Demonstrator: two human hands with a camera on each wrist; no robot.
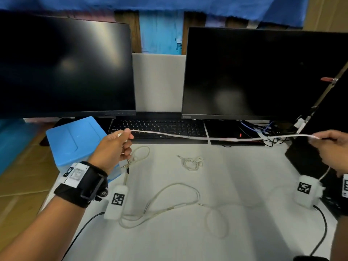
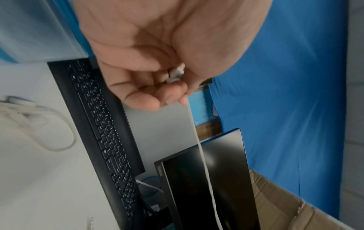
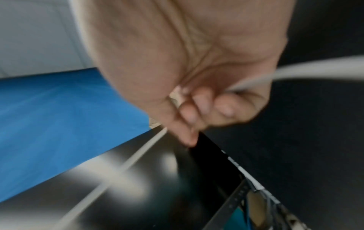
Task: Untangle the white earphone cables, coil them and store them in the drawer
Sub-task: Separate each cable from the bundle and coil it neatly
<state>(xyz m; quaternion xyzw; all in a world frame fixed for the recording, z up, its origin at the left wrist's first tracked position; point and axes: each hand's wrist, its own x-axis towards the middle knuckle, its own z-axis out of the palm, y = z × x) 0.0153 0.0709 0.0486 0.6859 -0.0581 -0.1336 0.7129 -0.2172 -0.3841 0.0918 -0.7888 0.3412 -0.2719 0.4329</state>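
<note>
Left hand (image 1: pixel 114 147): I saw it pinch the stretched cable (image 1: pixel 188 136); earbud (image 2: pixel 175 74) showed (wrist view only).
Right hand (image 1: pixel 331 147): gripped the other end.

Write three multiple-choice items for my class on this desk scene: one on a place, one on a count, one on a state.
1. Where is the small coiled earphone?
A. on the keyboard
B. on the white table in front of the keyboard
C. on the blue box

2. How many monitors stand behind the keyboard?
A. one
B. two
C. three

3. The cable between the left hand and right hand is:
A. coiled
B. knotted
C. stretched out

Answers: B, it lies on bare table; B, one either side; C, it runs nearly straight.
</note>
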